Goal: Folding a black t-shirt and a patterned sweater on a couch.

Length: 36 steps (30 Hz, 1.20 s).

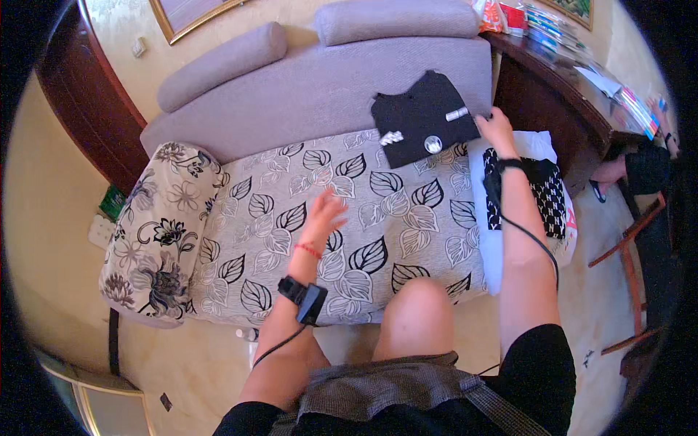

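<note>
A black garment (417, 117) with white and silver printed patches lies partly against the sofa backrest and partly on the leaf-patterned seat (349, 229). At its right edge is my right hand (495, 129), its fingers bent near the cloth; whether they pinch it cannot be told. My left hand (326, 212) hovers over the middle of the seat with fingers apart, holding nothing. Under my right forearm, a black cloth with white letter patterns (548, 199) rests on a white plastic bag (477, 218) at the seat's right end.
A floral bolster (158, 234) fills the seat's left end. Grey cushions (223, 68) top the backrest. At right stands a dark wooden desk (578, 90) with stacked books (553, 32) and pens in plastic; another person's arm and leg show beside it, near a wooden chair frame (627, 240).
</note>
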Each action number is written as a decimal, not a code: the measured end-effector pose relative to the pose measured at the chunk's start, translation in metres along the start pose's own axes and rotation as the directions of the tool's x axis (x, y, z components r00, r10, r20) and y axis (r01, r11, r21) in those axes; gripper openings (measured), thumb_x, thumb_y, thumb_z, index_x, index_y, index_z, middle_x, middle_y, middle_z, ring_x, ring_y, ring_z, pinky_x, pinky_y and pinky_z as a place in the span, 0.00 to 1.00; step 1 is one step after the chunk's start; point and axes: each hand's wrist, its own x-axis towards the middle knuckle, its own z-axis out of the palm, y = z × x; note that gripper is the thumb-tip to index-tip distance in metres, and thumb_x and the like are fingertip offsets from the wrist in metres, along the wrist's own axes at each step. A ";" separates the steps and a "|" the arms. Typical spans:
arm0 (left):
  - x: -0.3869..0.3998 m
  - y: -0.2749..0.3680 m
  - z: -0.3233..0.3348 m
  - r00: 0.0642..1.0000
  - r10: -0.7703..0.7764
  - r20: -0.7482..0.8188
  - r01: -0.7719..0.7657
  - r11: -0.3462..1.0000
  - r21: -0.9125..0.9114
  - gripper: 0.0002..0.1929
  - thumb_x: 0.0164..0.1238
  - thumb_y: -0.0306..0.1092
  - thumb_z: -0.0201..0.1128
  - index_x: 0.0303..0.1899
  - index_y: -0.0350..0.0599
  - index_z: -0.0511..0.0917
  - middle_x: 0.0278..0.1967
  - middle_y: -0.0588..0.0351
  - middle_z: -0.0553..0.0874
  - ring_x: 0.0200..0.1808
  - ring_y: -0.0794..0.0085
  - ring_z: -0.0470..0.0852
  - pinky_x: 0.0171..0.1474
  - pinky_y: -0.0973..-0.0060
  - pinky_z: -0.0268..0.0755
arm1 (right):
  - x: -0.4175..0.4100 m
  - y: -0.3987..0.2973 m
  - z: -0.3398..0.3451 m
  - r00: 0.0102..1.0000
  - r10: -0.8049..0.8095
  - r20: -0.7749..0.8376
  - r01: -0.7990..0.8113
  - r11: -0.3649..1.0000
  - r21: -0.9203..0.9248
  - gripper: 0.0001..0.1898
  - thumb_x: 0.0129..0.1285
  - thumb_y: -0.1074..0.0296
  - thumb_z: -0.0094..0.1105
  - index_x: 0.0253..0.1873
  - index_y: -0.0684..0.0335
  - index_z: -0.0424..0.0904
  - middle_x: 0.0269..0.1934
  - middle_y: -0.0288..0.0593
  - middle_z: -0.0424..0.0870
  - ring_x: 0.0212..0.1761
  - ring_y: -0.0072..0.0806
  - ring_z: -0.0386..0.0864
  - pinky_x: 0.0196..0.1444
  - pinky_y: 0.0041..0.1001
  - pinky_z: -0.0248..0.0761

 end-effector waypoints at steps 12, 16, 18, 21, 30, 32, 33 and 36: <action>-0.082 -0.123 -0.091 0.985 -0.158 -0.072 0.163 0.983 0.080 0.12 0.67 0.32 0.55 0.49 0.41 0.74 0.42 0.58 0.81 0.43 0.79 0.79 0.40 0.83 0.72 | -0.222 0.069 -0.022 0.962 0.148 0.228 -0.009 0.856 -0.517 0.43 0.45 0.49 0.67 0.64 0.63 0.60 0.65 0.51 0.61 0.68 0.43 0.57 0.63 0.54 0.50; -0.095 -0.127 -0.088 0.990 -0.098 -0.099 0.117 0.969 0.216 0.12 0.66 0.36 0.58 0.46 0.42 0.76 0.39 0.58 0.82 0.39 0.80 0.79 0.38 0.82 0.71 | -0.214 0.093 -0.028 0.995 0.041 0.092 0.005 0.889 -0.458 0.20 0.54 0.63 0.57 0.53 0.61 0.75 0.53 0.49 0.77 0.56 0.40 0.73 0.57 0.43 0.63; -0.106 -0.128 -0.092 0.991 -0.089 -0.097 0.117 0.936 0.331 0.12 0.65 0.37 0.58 0.45 0.42 0.77 0.38 0.59 0.82 0.38 0.80 0.78 0.36 0.82 0.71 | -0.195 0.094 -0.037 0.997 0.076 -0.011 -0.075 0.936 -0.343 0.14 0.56 0.66 0.53 0.48 0.60 0.77 0.41 0.52 0.81 0.43 0.49 0.78 0.47 0.44 0.68; -0.123 -0.123 -0.094 0.974 -0.225 -0.017 0.223 0.948 0.229 0.12 0.64 0.40 0.59 0.42 0.42 0.78 0.35 0.60 0.81 0.35 0.79 0.77 0.34 0.79 0.70 | -0.155 0.056 -0.054 0.996 -0.038 -0.084 0.017 0.972 -0.235 0.12 0.59 0.65 0.51 0.44 0.62 0.77 0.37 0.55 0.81 0.40 0.53 0.78 0.43 0.43 0.70; -0.173 -0.094 -0.059 0.968 -0.242 -0.073 0.216 0.941 -0.262 0.37 0.63 0.59 0.55 0.65 0.46 0.55 0.58 0.48 0.70 0.54 0.60 0.74 0.53 0.56 0.68 | -0.272 -0.167 -0.033 0.498 -0.543 0.677 0.114 0.814 0.569 0.22 0.63 0.55 0.57 0.56 0.64 0.73 0.50 0.40 0.80 0.53 0.26 0.74 0.56 0.27 0.66; -0.187 -0.100 -0.072 0.917 -0.320 -0.238 0.237 0.917 -0.321 0.35 0.64 0.57 0.55 0.65 0.45 0.58 0.57 0.49 0.71 0.54 0.60 0.74 0.53 0.57 0.69 | -0.305 -0.180 -0.028 0.162 -0.540 0.826 0.137 0.841 0.523 0.22 0.61 0.55 0.60 0.56 0.63 0.74 0.50 0.41 0.80 0.53 0.26 0.75 0.56 0.28 0.66; -0.197 -0.105 -0.083 0.896 -0.357 -0.265 0.253 0.899 -0.357 0.35 0.64 0.57 0.55 0.65 0.45 0.58 0.57 0.49 0.71 0.54 0.60 0.74 0.53 0.57 0.69 | -0.318 -0.184 -0.021 0.101 -0.529 0.843 0.208 0.840 0.502 0.22 0.59 0.56 0.62 0.54 0.64 0.75 0.48 0.43 0.80 0.51 0.27 0.76 0.54 0.28 0.68; -0.212 -0.114 -0.113 0.910 -0.350 -0.224 0.287 0.919 -0.271 0.25 0.67 0.47 0.53 0.58 0.42 0.64 0.55 0.49 0.74 0.53 0.59 0.75 0.51 0.58 0.70 | -0.347 -0.174 -0.003 0.146 -0.497 0.855 0.249 0.855 0.454 0.23 0.56 0.55 0.64 0.52 0.65 0.76 0.47 0.44 0.81 0.48 0.27 0.77 0.52 0.27 0.69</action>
